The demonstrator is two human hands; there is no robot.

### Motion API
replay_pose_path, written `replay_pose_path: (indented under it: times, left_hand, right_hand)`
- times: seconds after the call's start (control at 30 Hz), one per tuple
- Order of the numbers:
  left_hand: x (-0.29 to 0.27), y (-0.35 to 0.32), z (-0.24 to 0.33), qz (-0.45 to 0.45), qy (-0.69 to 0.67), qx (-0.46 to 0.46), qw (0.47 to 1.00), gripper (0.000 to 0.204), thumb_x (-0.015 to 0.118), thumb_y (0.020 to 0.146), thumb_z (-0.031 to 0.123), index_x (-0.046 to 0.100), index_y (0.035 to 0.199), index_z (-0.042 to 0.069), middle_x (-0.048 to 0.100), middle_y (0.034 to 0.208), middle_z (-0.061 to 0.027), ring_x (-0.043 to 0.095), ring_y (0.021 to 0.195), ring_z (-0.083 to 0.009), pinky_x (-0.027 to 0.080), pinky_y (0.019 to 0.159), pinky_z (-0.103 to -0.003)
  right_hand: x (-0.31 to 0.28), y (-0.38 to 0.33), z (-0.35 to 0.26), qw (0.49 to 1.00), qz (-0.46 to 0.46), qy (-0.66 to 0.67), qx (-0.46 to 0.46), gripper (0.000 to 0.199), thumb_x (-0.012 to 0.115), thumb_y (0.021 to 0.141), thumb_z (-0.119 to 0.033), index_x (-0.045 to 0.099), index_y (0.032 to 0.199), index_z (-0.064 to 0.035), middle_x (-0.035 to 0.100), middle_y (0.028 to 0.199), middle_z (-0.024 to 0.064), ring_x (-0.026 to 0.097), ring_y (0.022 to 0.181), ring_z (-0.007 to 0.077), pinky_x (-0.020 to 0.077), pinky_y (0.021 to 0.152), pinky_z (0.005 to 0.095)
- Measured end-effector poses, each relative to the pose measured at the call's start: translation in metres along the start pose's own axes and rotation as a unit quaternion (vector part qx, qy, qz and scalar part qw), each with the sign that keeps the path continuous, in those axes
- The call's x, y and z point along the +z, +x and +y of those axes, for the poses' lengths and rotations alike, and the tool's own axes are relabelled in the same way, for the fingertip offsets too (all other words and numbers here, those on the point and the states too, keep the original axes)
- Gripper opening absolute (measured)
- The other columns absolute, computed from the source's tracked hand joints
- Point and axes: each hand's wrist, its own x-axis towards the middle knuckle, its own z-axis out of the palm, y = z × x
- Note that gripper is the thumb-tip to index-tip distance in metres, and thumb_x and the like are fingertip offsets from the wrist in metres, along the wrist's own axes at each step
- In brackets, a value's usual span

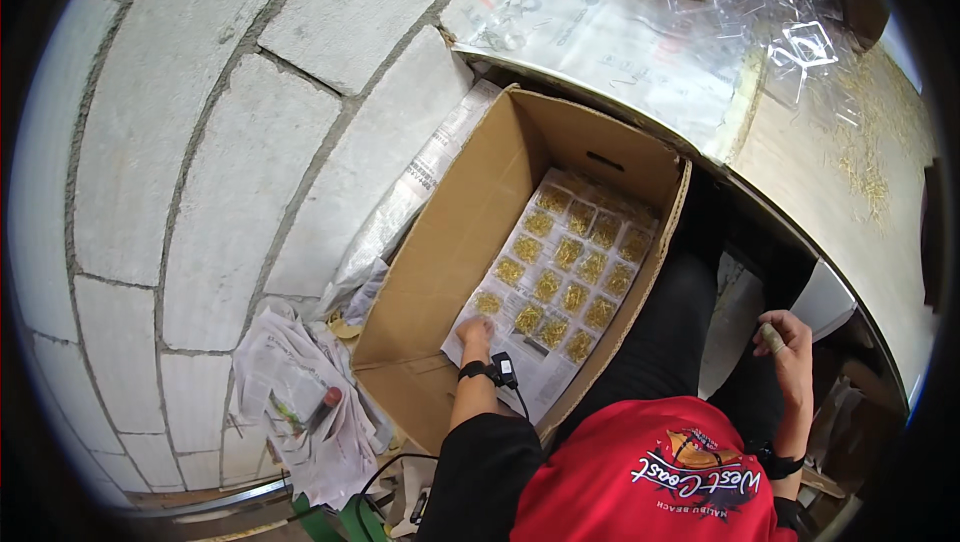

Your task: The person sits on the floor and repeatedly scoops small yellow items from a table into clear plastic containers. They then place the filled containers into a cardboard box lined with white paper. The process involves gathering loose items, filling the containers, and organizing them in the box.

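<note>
Left hand (476, 332) lay flat, fingers spread, on the sheet of gold-filled packets (555, 277) inside the cardboard box (440, 242); my right hand (785, 340) hung loosely curled, empty, outside the box.

Landmark: grey block wall (200, 142), mortar joints visible, filling the left side.

- Crumpled newspaper (300, 392) heaped at the wall's foot; a small red-tipped object (325, 404) lies on it.
- More newspaper (410, 192) wedged flat against the wall, higher up.
- Table (850, 202) well right of the wall, pale top, curved metal edge.
- Clear plastic sheet (610, 32) spread over the table end nearest the wall.
- Pile of clear plastic pieces (780, 2) farther from the wall; fine gold bits (870, 142) scattered beyond.
</note>
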Motion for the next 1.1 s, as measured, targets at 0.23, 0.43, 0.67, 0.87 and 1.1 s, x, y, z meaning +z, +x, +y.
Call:
replay_pose_path:
  times: [0.23, 0.43, 0.67, 0.87, 1.1]
  left_hand:
    - [-0.007, 0.074, -0.014, -0.007, 0.623, 0.323, 0.712, 0.004, 0.055, 0.082, 0.005, 0.058, 0.083, 0.005, 0.061, 0.072, -0.0082, 0.058, 0.059, -0.0216, 0.047, 0.048, -0.033]
    - [0.056, -0.007, 0.083, -0.148, 0.212, 0.293, 0.920, 0.012, 0.047, 0.083, -0.006, 0.055, 0.080, 0.003, 0.057, 0.069, -0.0060, 0.052, 0.055, -0.0116, 0.045, 0.046, -0.026]
    - [0.302, -0.340, 0.163, -0.427, 0.225, 0.432, 0.762, 0.019, 0.059, 0.088, 0.006, 0.061, 0.103, -0.005, 0.064, 0.093, -0.0108, 0.062, 0.080, -0.0160, 0.051, 0.073, -0.026]
    - [0.476, -0.424, 0.080, -0.470, 0.323, 0.600, 0.560, 0.040, 0.066, 0.081, 0.016, 0.055, 0.113, -0.005, 0.058, 0.110, -0.0183, 0.056, 0.104, -0.0312, 0.046, 0.088, -0.036]
    - [0.573, -0.428, 0.036, -0.391, 0.416, 0.625, 0.533, 0.054, 0.066, 0.078, 0.016, 0.047, 0.121, -0.009, 0.054, 0.113, -0.0234, 0.052, 0.108, -0.0383, 0.043, 0.091, -0.042]
  right_hand:
    - [-0.012, -0.005, -0.008, 0.990, 0.021, -0.127, -0.056, 0.015, 0.058, 0.087, -0.006, 0.062, 0.099, 0.0020, 0.064, 0.079, 0.0088, 0.059, 0.071, 0.0134, 0.0482, 0.064, 0.0277]
    - [-0.092, 0.003, -0.067, 0.898, 0.300, -0.227, -0.227, 0.020, 0.061, 0.087, -0.010, 0.061, 0.103, 0.0015, 0.065, 0.092, 0.0166, 0.064, 0.086, 0.0255, 0.0493, 0.077, 0.0323]
    - [-0.296, 0.153, -0.040, 0.866, 0.358, -0.350, -0.018, 0.071, 0.038, 0.093, -0.054, 0.031, 0.140, 0.0000, 0.034, 0.142, 0.0258, 0.031, 0.133, 0.0378, 0.0255, 0.110, 0.0413]
    - [-0.148, 0.167, -0.084, 0.803, 0.149, -0.576, 0.015, 0.071, 0.033, 0.093, -0.056, 0.020, 0.146, -0.0104, 0.015, 0.151, 0.0233, 0.013, 0.138, 0.0456, 0.0198, 0.108, 0.0585]
    - [-0.189, 0.109, -0.037, 0.833, 0.058, -0.529, -0.151, 0.062, 0.049, 0.090, -0.038, 0.031, 0.142, -0.0092, 0.021, 0.149, 0.0200, 0.017, 0.139, 0.0388, 0.0212, 0.108, 0.0566]
